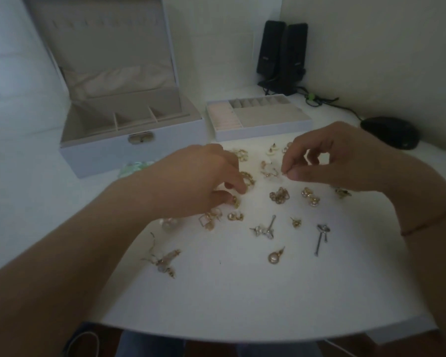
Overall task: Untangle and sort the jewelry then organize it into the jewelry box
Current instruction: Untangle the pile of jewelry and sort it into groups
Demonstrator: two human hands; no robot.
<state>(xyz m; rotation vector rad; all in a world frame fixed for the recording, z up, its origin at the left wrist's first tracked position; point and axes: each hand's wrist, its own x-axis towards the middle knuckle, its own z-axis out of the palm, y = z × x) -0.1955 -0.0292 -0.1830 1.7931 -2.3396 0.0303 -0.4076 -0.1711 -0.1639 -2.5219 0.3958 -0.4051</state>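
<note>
Several gold and silver earrings lie scattered over the white table. My left hand reaches into the pile and pinches a small gold earring between thumb and fingertips, beside a chunky gold hoop. My right hand pinches a tiny earring piece just above a pale earring cluster. The open white jewelry box stands at the back left, its lid up. Its removable tray sits to the right of it.
Two black speakers stand against the back wall with cables trailing right. A black mouse lies at the far right. Something green lies in front of the box. The table's front edge curves near my lap.
</note>
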